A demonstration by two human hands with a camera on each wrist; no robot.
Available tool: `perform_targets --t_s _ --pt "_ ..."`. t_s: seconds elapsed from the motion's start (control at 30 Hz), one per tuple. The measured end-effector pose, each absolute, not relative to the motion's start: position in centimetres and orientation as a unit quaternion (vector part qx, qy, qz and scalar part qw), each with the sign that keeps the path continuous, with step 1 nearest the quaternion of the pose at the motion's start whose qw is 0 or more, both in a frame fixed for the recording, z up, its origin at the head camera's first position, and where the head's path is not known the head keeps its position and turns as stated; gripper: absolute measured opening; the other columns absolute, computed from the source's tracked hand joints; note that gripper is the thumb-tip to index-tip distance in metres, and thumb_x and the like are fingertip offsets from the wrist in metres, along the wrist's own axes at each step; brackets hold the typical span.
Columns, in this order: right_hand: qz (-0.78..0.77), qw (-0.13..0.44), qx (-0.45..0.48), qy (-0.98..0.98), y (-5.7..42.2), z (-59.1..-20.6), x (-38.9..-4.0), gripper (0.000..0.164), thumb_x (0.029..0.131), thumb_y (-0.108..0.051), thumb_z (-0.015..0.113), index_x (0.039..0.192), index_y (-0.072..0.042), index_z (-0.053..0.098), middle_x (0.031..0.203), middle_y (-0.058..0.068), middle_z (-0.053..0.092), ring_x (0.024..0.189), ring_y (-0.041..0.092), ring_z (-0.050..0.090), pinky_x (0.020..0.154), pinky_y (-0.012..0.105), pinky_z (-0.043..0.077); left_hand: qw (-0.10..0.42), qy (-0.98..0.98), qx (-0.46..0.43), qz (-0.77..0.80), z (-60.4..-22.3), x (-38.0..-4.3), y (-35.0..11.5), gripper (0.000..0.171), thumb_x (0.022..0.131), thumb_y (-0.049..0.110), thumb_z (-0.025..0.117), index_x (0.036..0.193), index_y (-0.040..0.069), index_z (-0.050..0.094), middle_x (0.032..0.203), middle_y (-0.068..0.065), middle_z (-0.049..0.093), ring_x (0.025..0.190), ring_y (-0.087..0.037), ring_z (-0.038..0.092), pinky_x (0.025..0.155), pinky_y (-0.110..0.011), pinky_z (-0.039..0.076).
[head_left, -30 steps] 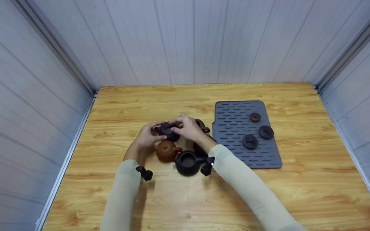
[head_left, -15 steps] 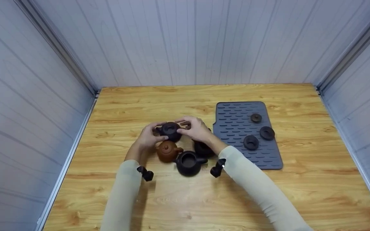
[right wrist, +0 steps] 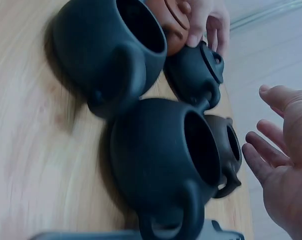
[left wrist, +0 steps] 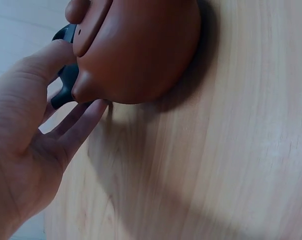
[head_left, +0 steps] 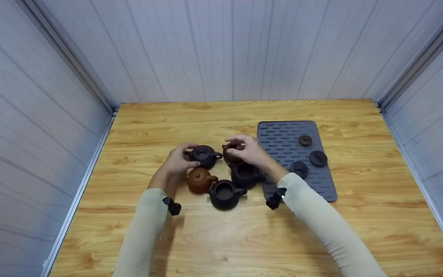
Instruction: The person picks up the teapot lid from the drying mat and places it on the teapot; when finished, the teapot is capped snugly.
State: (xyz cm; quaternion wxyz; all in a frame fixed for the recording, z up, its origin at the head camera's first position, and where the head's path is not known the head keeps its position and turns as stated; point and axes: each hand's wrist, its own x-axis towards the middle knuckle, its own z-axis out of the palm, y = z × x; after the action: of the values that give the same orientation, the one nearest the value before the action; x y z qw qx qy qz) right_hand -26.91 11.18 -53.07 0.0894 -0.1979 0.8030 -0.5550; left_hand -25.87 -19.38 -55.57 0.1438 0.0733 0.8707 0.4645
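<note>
My left hand (head_left: 179, 159) holds a lidded black teapot (head_left: 208, 161), thumb at its near side and fingers round its far side. In the left wrist view the reddish-brown lidded teapot (left wrist: 141, 50) hides most of the black one. My right hand (head_left: 252, 154) is just above a small dark brown teapot (head_left: 229, 157), fingers spread and relaxed with nothing in them. The right wrist view has that lidless brown teapot (right wrist: 234, 162) apart from the fingertips. Two larger lidless black teapots, one in front (head_left: 223, 202) and one to the right (head_left: 240, 181), complete the cluster.
A grey ribbed mat (head_left: 279, 142) lies to the right of the teapots. On it are a small brown lid (head_left: 305, 140) and two black lids, one nearer the edge (head_left: 318, 158) and one partly behind my right wrist (head_left: 299, 168). Panelled walls bound the wooden table.
My right hand has left the lid of the black teapot and moved right, over the small brown teapot. The lid stays seated on the black teapot. My left hand has hardly moved.
</note>
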Motion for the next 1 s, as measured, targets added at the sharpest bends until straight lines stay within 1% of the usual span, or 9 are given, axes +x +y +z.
perform_targets --t_s 0.1,0.17,0.23,0.33,0.5,0.7,0.83,0.93,1.0 --pt "-0.558 0.087 -0.188 0.804 12.2 -53.0 -27.0 0.040 0.103 -0.001 0.077 0.141 0.008 0.071 0.146 0.032 0.071 0.138 0.049 0.069 0.119 0.057 0.058 0.133 0.880 0.081 0.449 -55.3 -26.0 -19.2 0.068 0.098 0.006 0.082 0.161 0.004 0.057 0.167 -0.024 0.056 0.135 -0.045 0.068 0.117 -0.054 0.056" --pt "-0.555 0.088 -0.179 0.807 12.9 -52.9 -27.1 0.040 0.104 -0.002 0.077 0.143 0.007 0.071 0.149 0.029 0.071 0.142 0.049 0.068 0.120 0.057 0.058 0.128 0.883 0.082 0.444 -55.1 -26.1 -18.9 0.069 0.098 0.009 0.082 0.162 0.005 0.056 0.169 -0.025 0.054 0.141 -0.047 0.064 0.121 -0.056 0.054" --pt "-0.547 0.089 -0.173 0.814 13.8 -52.9 -27.2 0.041 0.104 -0.004 0.078 0.144 0.004 0.071 0.151 0.026 0.070 0.146 0.048 0.065 0.121 0.057 0.057 0.122 0.884 0.083 0.443 -54.7 -26.2 -18.6 0.069 0.099 0.012 0.082 0.163 0.006 0.056 0.171 -0.026 0.051 0.151 -0.048 0.057 0.128 -0.059 0.048" --pt "-0.531 0.085 -0.166 0.826 15.1 -52.8 -27.5 0.041 0.105 -0.006 0.079 0.145 -0.001 0.073 0.153 0.023 0.070 0.148 0.047 0.063 0.122 0.056 0.057 0.113 0.887 0.095 0.438 -54.2 -26.4 -18.2 0.068 0.100 0.016 0.082 0.163 0.008 0.057 0.172 -0.024 0.051 0.161 -0.048 0.048 0.132 -0.064 0.042" --pt "-0.506 0.068 -0.163 0.844 17.2 -52.5 -27.8 0.040 0.105 -0.007 0.079 0.144 -0.002 0.074 0.152 0.023 0.070 0.147 0.048 0.064 0.120 0.056 0.057 0.099 0.890 0.117 0.429 -53.4 -26.8 -17.2 0.066 0.101 0.021 0.083 0.162 0.010 0.060 0.172 -0.017 0.055 0.163 -0.044 0.046 0.133 -0.064 0.040" --pt "-0.510 0.053 -0.155 0.844 19.2 -52.6 -28.1 0.039 0.106 -0.006 0.077 0.144 0.001 0.073 0.152 0.025 0.069 0.146 0.049 0.064 0.119 0.058 0.058 0.086 0.901 0.144 0.400 -52.5 -27.5 -15.7 0.065 0.101 0.024 0.085 0.161 0.012 0.061 0.176 -0.014 0.051 0.167 -0.041 0.043 0.137 -0.061 0.036" --pt "-0.510 0.049 -0.149 0.845 20.5 -52.7 -28.1 0.040 0.106 -0.005 0.077 0.145 0.002 0.072 0.152 0.027 0.070 0.145 0.048 0.065 0.121 0.059 0.056 0.081 0.905 0.161 0.385 -52.3 -28.0 -14.6 0.066 0.101 0.024 0.085 0.162 0.013 0.061 0.174 -0.014 0.054 0.161 -0.042 0.050 0.132 -0.062 0.042" --pt "-0.501 0.045 -0.139 0.853 21.5 -52.8 -28.1 0.041 0.106 -0.007 0.077 0.146 0.002 0.071 0.151 0.025 0.071 0.143 0.048 0.066 0.120 0.060 0.056 0.075 0.908 0.175 0.372 -52.2 -28.2 -13.8 0.069 0.101 0.025 0.086 0.163 0.014 0.060 0.171 -0.013 0.057 0.156 -0.042 0.056 0.127 -0.062 0.048" --pt "-0.498 0.045 -0.129 0.856 22.2 -52.9 -28.1 0.042 0.107 -0.009 0.078 0.147 0.001 0.071 0.152 0.024 0.071 0.143 0.048 0.067 0.119 0.060 0.057 0.076 0.910 0.181 0.366 -52.2 -28.2 -13.3 0.070 0.101 0.026 0.087 0.164 0.017 0.059 0.171 -0.012 0.059 0.154 -0.041 0.058 0.124 -0.062 0.050"
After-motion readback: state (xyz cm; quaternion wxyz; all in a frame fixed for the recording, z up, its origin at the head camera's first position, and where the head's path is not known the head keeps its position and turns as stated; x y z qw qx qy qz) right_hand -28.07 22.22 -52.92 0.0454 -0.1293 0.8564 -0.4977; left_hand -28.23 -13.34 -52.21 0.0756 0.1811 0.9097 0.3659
